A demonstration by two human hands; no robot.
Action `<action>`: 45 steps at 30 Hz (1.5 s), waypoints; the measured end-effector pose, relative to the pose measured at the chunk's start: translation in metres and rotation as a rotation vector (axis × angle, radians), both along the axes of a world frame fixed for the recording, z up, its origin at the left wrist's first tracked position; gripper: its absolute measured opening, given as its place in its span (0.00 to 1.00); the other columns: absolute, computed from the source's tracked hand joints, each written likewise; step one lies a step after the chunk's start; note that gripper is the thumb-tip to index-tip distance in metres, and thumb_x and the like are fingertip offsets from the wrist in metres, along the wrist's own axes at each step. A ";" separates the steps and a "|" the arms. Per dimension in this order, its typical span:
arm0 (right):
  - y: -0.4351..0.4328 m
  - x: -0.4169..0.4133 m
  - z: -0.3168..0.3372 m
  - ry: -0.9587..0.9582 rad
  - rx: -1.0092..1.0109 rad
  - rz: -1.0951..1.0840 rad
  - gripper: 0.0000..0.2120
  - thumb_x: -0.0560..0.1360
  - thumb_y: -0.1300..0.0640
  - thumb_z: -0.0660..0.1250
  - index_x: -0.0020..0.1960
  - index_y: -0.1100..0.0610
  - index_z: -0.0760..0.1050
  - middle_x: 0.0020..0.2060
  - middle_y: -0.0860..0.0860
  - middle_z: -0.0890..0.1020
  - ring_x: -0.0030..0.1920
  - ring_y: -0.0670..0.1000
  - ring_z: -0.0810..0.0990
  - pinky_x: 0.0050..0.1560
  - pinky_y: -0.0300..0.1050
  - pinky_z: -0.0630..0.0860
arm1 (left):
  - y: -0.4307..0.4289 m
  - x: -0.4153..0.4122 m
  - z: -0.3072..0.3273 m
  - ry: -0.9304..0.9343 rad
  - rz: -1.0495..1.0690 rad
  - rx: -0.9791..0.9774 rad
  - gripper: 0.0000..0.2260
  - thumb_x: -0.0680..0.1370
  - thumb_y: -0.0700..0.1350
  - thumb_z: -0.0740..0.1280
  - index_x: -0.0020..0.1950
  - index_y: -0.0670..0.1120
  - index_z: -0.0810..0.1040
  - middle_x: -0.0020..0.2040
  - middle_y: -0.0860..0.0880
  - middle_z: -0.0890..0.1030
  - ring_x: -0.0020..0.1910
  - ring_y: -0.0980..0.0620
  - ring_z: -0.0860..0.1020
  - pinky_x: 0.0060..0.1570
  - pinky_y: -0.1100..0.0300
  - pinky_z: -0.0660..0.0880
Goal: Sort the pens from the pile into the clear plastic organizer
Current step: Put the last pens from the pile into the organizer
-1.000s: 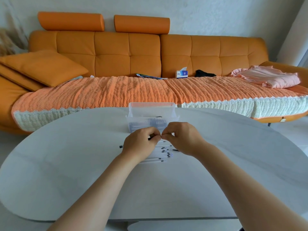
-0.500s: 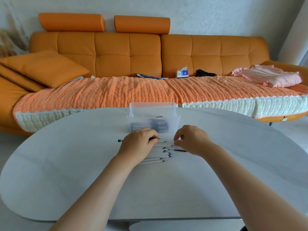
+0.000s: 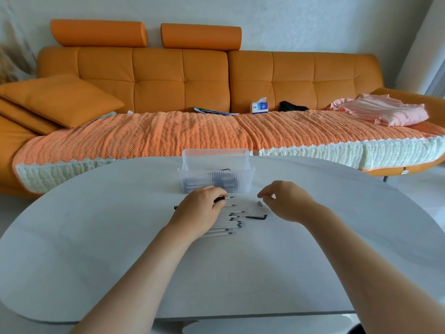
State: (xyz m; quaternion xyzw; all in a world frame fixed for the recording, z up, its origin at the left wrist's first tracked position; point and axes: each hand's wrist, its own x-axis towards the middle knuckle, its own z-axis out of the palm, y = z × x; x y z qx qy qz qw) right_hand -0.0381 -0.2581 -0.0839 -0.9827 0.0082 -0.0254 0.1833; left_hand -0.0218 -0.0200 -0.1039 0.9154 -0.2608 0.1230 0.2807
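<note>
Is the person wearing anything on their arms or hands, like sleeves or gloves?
No. The left arm and right arm are bare to the picture's edge, no sleeves. The left hand and right hand have no gloves, and no ring, watch or bracelet shows.

Our left hand [image 3: 199,210] covers the left part of the pile of pens [image 3: 228,224], so we cannot count them. Its fingers hide most of the black pen [image 3: 221,199] they grip. The ribbed walls of the organizer [image 3: 216,179] blur what lies inside. A small grey piece [image 3: 260,203] by our right hand [image 3: 286,201] is too small to name. The bottom edge cuts off both forearms.
</note>
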 end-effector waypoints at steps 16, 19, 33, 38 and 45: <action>0.011 -0.003 -0.005 -0.089 0.151 0.073 0.02 0.75 0.52 0.71 0.47 0.46 0.80 0.44 0.39 0.82 0.40 0.42 0.79 0.42 0.41 0.78 | -0.010 -0.005 -0.002 -0.032 -0.004 0.047 0.06 0.80 0.51 0.63 0.53 0.56 0.80 0.46 0.60 0.77 0.46 0.58 0.75 0.40 0.62 0.71; 0.018 -0.005 0.000 -0.116 0.244 0.123 0.04 0.73 0.52 0.73 0.45 0.44 0.80 0.43 0.39 0.81 0.34 0.42 0.77 0.37 0.38 0.75 | -0.010 -0.004 -0.001 -0.013 -0.012 0.024 0.06 0.80 0.51 0.64 0.53 0.54 0.80 0.47 0.59 0.78 0.47 0.57 0.76 0.44 0.57 0.75; 0.037 -0.011 -0.001 -0.153 0.340 0.194 0.06 0.73 0.53 0.75 0.44 0.43 0.80 0.41 0.40 0.82 0.31 0.38 0.74 0.34 0.31 0.68 | -0.009 -0.011 0.005 0.016 -0.057 -0.015 0.05 0.79 0.48 0.66 0.52 0.52 0.81 0.45 0.57 0.78 0.45 0.56 0.76 0.45 0.58 0.74; 0.044 -0.011 0.000 -0.168 0.326 0.215 0.04 0.74 0.51 0.74 0.44 0.43 0.80 0.40 0.38 0.81 0.31 0.41 0.75 0.31 0.31 0.70 | -0.006 -0.012 0.007 0.069 -0.063 -0.032 0.05 0.79 0.49 0.66 0.53 0.51 0.79 0.48 0.56 0.79 0.48 0.56 0.76 0.49 0.60 0.75; 0.050 -0.013 -0.003 -0.181 0.355 0.221 0.04 0.73 0.53 0.74 0.44 0.45 0.81 0.38 0.39 0.81 0.32 0.38 0.75 0.33 0.29 0.69 | 0.002 -0.011 0.011 0.106 -0.059 -0.014 0.02 0.78 0.48 0.67 0.48 0.51 0.79 0.44 0.57 0.79 0.45 0.57 0.77 0.46 0.59 0.75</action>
